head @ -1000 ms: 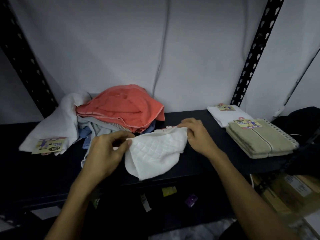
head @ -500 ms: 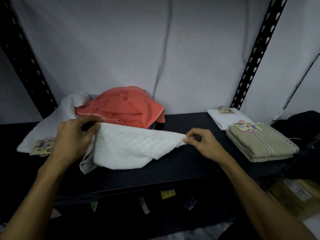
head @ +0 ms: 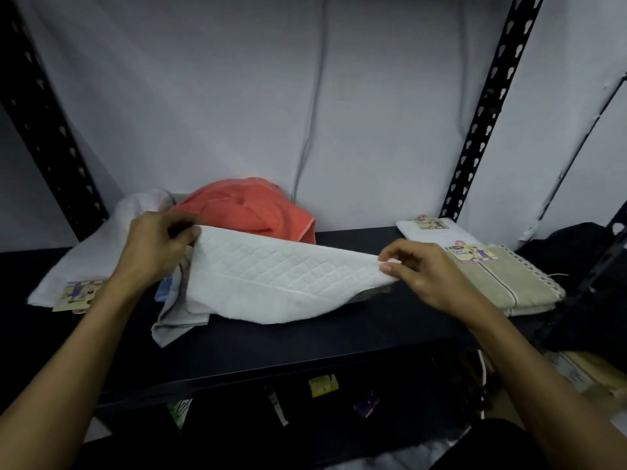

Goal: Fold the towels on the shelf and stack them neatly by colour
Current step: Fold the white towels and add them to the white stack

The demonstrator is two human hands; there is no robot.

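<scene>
A white quilted towel (head: 271,283) is stretched out just above the dark shelf (head: 305,347). My left hand (head: 159,244) pinches its left corner and my right hand (head: 417,273) pinches its right corner. Behind it lies a loose heap with an orange towel (head: 247,208) on top, a pale towel (head: 91,252) with a label at the left, and grey and blue cloth (head: 173,317) underneath. Folded at the right are a beige stack (head: 515,286) and, behind it, a white towel (head: 437,232), both labelled.
Black perforated uprights (head: 485,106) frame the shelf at left and right before a white backdrop. A dark cloth (head: 583,245) lies at the far right. Small packets (head: 322,385) hang below the shelf's front edge, and cardboard boxes (head: 583,371) sit lower right.
My hands have drawn apart, spreading the white towel from a bunched state into a wide span. The left hand moved left and up, the right hand right.
</scene>
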